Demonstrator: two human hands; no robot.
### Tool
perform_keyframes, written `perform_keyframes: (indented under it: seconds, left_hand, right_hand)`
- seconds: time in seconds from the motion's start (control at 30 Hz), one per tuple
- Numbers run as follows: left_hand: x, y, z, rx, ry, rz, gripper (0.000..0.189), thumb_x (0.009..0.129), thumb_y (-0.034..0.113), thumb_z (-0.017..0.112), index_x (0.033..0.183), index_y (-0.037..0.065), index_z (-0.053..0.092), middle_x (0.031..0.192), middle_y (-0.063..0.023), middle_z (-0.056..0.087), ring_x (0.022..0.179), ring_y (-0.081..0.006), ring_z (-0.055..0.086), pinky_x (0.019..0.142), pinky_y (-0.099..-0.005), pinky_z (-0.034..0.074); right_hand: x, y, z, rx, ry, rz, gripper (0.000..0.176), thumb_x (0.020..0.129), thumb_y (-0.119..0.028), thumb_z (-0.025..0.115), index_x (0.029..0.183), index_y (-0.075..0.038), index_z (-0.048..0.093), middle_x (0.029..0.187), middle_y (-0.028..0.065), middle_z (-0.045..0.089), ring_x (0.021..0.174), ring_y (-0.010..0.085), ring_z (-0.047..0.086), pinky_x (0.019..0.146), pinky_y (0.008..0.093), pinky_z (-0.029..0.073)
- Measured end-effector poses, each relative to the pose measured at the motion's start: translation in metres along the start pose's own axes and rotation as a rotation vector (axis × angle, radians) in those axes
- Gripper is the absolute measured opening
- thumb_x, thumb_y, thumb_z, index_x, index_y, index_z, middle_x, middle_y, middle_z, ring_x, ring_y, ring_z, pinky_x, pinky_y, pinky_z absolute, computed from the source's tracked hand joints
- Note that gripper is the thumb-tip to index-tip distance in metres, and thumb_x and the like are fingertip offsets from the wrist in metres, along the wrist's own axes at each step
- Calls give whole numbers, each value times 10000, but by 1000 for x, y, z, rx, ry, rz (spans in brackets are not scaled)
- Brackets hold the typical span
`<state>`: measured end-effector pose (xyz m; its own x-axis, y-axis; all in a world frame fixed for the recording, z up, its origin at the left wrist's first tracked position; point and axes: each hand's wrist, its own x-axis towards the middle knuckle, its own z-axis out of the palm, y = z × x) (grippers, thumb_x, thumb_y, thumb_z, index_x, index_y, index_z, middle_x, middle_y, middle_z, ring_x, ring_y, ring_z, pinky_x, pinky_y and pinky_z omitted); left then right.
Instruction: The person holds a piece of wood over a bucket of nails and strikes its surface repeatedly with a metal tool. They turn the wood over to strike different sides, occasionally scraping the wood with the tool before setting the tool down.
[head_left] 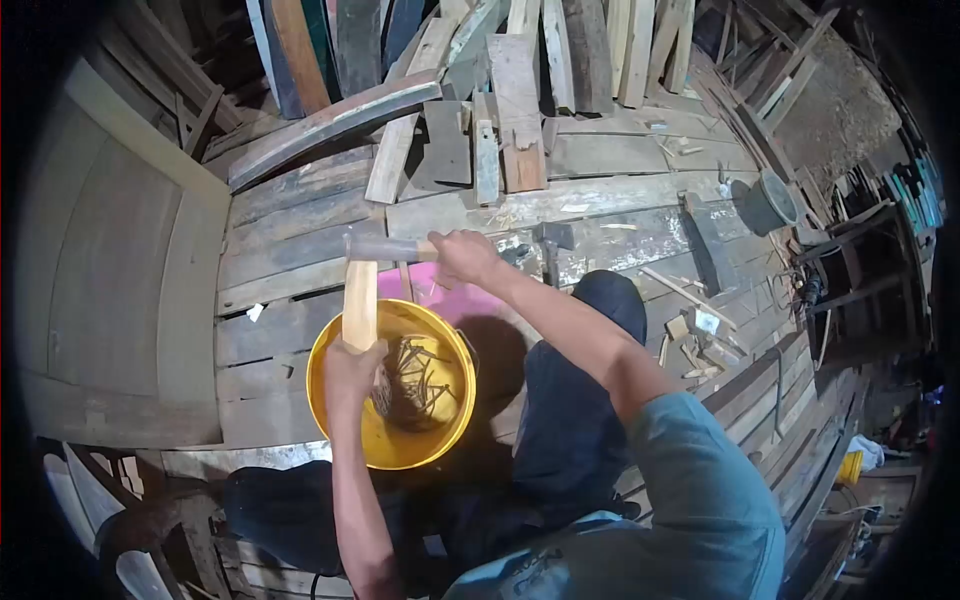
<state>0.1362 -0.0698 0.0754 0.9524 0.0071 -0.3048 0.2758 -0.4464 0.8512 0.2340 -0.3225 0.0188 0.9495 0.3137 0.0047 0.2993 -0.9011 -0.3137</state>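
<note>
Through the head camera I have my left hand (355, 372) closed round the lower part of a pale wood piece (360, 305), the fingers wrapped in with no opening that I can see, though the far fingertips are hidden from me. The piece stands roughly upright over the left side of a yellow bucket (455, 440), its upper end reaching beyond the far rim. My right hand (465, 256) is curled firmly around the handle of a broad-bladed tool (385, 249); the fingers are folded over, and I can't make out each tip. I have that blade lying nearly level across the view, its far end at the top of the wood piece; whether the two touch, I cannot tell. Down in the bucket I see a tangle of thin dark pieces (425, 380), too small for me to say if they are nails or sticks. A pink item (450, 291) lies on the plank floor (270, 345) just beyond the bucket. Past my right hand there is a hatchet (554, 240), then a dark wood block (707, 245) and a grey bucket (770, 205) tipped toward one side. Wood scraps (700, 350) lie to the right of my knee.
</note>
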Motion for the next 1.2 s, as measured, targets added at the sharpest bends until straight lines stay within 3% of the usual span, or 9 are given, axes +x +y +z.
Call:
perform_keyframes:
  seconds: [0.07, 0.17, 0.33, 0.47, 0.6, 0.77, 0.93, 1.07, 1.2]
  left_hand:
    - [8, -7, 4, -34, -19, -23, 359, 762, 150, 732, 1033, -66, 638, 837, -159, 714, 740, -215, 699, 672, -348, 536]
    - [3, -7, 8, 243, 199, 467, 412, 774, 149, 738, 1100, -75, 625, 835, -134, 702, 609, -168, 663, 545, -324, 527]
    - [-2, 21, 1, 26, -86, -130, 422, 748, 151, 731, 1091, -72, 628, 887, -166, 722, 803, -230, 712, 719, -372, 544]
    - [-2, 1, 8, 99, 140, 299, 352, 743, 153, 732, 993, -79, 646, 798, -154, 709, 671, -207, 684, 647, -359, 541]
    - [2, 12, 1, 55, -51, -93, 374, 740, 161, 722, 1021, -75, 651, 840, -160, 712, 743, -196, 694, 701, -355, 545]
    - [6, -12, 6, 24, 59, 123, 370, 749, 168, 723, 1024, -70, 653, 828, -139, 712, 739, -199, 692, 683, -352, 541]
    - [8, -7, 4, 32, -11, -16, 372, 754, 178, 733, 1026, -64, 655, 825, -146, 715, 725, -206, 692, 665, -352, 539]
    - [9, -9, 8, 61, 73, 186, 362, 762, 174, 716, 1035, -57, 656, 831, -141, 714, 709, -195, 689, 649, -343, 537]
    - [2, 7, 2, 36, -32, -74, 380, 761, 162, 716, 1050, -73, 643, 861, -155, 716, 765, -216, 695, 729, -360, 542]
  right_hand:
    - [3, 3, 14, 17, -2, -11, 325, 782, -193, 630, 1096, -105, 631, 793, 135, 699, 736, 326, 688, 660, 496, 535]
    - [-5, -12, 5, -98, -102, -337, 313, 758, -185, 665, 1060, -113, 623, 784, 135, 692, 758, 342, 686, 681, 500, 536]
    - [4, 11, 4, -80, 49, 4, 361, 789, -170, 647, 1141, -106, 600, 816, 151, 693, 776, 350, 690, 663, 480, 542]
    - [4, -6, 3, -54, -30, -174, 334, 792, -122, 625, 1123, -85, 599, 816, 165, 693, 787, 344, 694, 660, 483, 545]
    - [-1, 2, 3, -5, 37, 53, 352, 784, -71, 602, 1135, -44, 598, 815, 182, 688, 787, 353, 693, 674, 487, 545]
    - [-10, -14, 1, -14, -70, -283, 361, 787, -62, 590, 1143, 0, 593, 796, 204, 679, 778, 364, 689, 664, 500, 537]
    - [2, 5, 7, 46, 75, 141, 268, 792, -96, 610, 1060, -104, 609, 811, 165, 688, 802, 348, 692, 692, 498, 544]
    - [-4, -9, 11, -68, -67, -325, 325, 782, -155, 617, 1090, -55, 600, 803, 178, 695, 748, 355, 694, 678, 490, 560]
    - [9, 11, 17, 59, 123, 203, 374, 741, -131, 653, 1112, -139, 608, 803, 153, 698, 723, 358, 681, 633, 509, 528]
